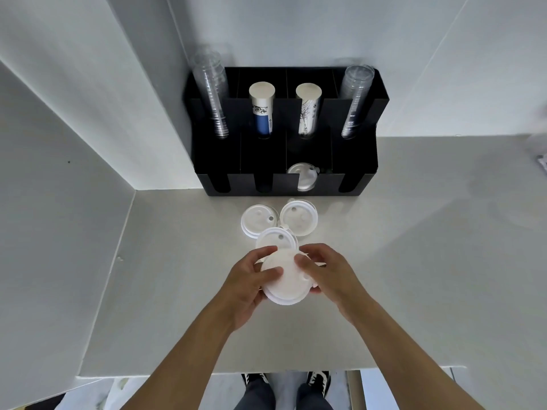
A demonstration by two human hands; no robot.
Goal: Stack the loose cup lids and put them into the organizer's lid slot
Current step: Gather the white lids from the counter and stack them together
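I see both hands over the pale table (pixel 414 261), and together they hold a small stack of white lids (pixel 285 287) just above it. The left hand (pixel 251 287) is closed on the left side of the stack, with its thumb lying across the top lid. The right hand (pixel 327 275) is closed on the right side, with its fingertips pressing on the top. Just behind the stack, one more white lid (pixel 276 241) lies flat on the table, and part of it is hidden by the hands. Behind that one, two lids lie side by side: a left lid (pixel 259 221) and a right lid (pixel 299 218), close together. The black organizer (pixel 266 155) stands at the back of the table against the wall. In its low front row, one slot already has some lids in it (pixel 303 176), standing on edge. The tall back row holds a stack of clear cups (pixel 211 96) on the left, another stack of clear cups (pixel 353 99) on the right, and two stacks of paper cups (pixel 262 110) in the middle. At the bottom I can see two dark shoes (pixel 318 380) on the floor.
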